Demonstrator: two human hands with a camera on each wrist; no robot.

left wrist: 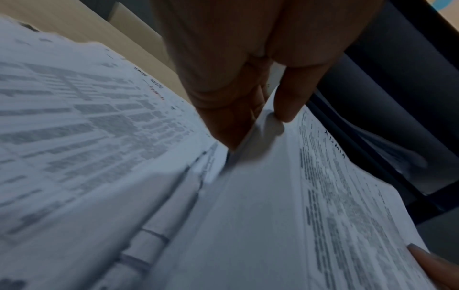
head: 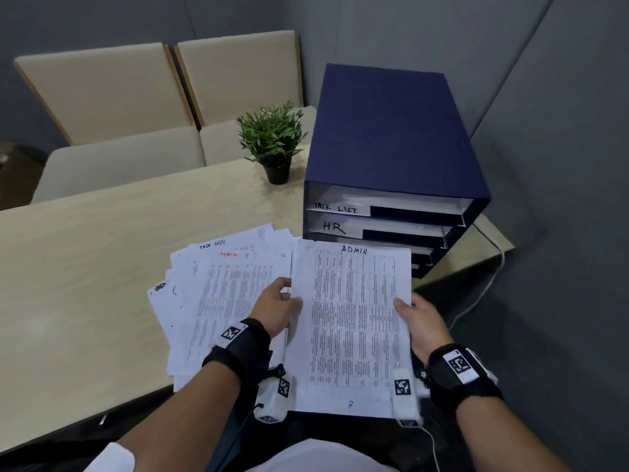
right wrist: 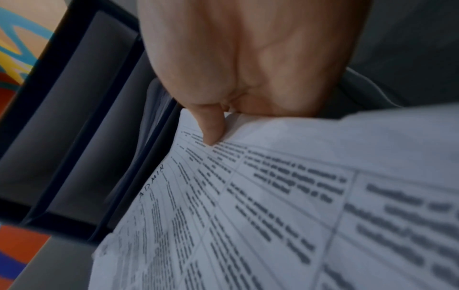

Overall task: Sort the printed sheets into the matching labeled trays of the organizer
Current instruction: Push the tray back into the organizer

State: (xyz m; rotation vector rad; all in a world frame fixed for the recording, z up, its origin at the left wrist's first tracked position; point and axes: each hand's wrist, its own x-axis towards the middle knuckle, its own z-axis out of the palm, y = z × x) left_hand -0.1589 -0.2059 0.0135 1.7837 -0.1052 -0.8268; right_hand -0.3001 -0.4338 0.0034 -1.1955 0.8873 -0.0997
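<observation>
— At the near edge of the pale wood-grain table (head: pixel 85 253), what is each grip doing?

— Both pinch one flat white printed sheet (head: pixel 354 321), a rectangle filled with a fine table of text and hand-lettered "ADMIN" along its top edge. The left hand (head: pixel 275 310) pinches its left edge, thumb on the printed face, fingers under the paper. The right hand (head: pixel 422 321) pinches the right edge the same way, thumb pressed flat on the print.

— Where is the sheet?

— Held just above the table's near edge, its top edge in front of the lower trays of the organizer (head: pixel 391 137).

— And the rest of the papers?

— A loose fanned pile of sheets (head: pixel 218 287) lies on the table just left of the held one, its corners uneven; "TASK LIST" and a red "ADMIN" show on it.

— The organizer?

— A dark blue boxy case with stacked white trays; labels read "TASK LIST" on the top one and "HR" below. The lower labels are hidden by the sheet. A small leafy plant (head: pixel 272 137) in a black pot stands beside it.
</observation>
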